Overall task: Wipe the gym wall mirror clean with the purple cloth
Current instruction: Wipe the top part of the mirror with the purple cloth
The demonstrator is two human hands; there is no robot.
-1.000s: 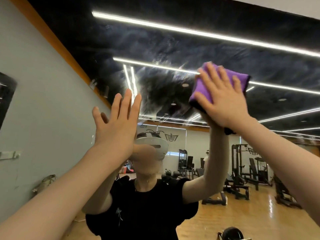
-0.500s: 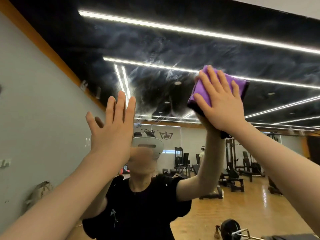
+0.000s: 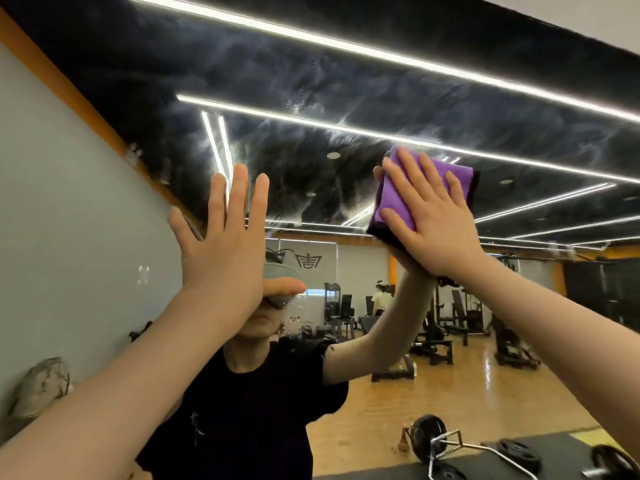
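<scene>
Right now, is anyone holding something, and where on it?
The right hand presses the purple cloth flat against the mirror, fingers spread over its middle. The left hand holds nothing.

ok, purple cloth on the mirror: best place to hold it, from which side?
Judging by its pose, from the room side, flat palm on its broad face. The purple cloth is folded into a pad lying flat on the mirror, so no edge is free to pinch. The right hand presses it so, fingers straight and spread. The left hand is open beside it.
</scene>
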